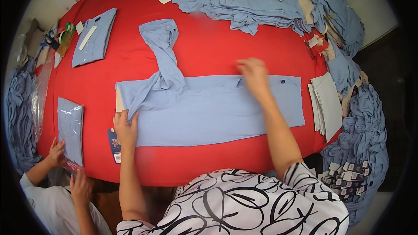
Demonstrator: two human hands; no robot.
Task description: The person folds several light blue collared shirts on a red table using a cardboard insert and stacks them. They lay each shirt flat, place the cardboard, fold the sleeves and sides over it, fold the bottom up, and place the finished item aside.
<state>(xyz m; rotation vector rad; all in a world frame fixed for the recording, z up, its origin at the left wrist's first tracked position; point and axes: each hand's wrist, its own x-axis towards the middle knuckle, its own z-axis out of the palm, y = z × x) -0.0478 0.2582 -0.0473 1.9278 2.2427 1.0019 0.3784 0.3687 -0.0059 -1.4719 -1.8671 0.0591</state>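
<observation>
A light blue shirt lies flattened and partly folded across the red-covered table, with one sleeve stretched away from me in loose wrinkles. My left hand is closed, pinching the shirt's fabric at its left end. Beside that hand lies a dark blue hang tag. A strip of beige card shows at the shirt's left edge. Over the shirt's far edge, right of the middle, my right hand is raised and slightly blurred. Its fingers are loosely bent, with nothing visible in them.
At the left, a co-worker's hands handle a bagged shirt. Another folded shirt lies beyond. Piled shirts cover the back right. White cards lie at the right, near hanging shirts with several tags. Scissors sit far left.
</observation>
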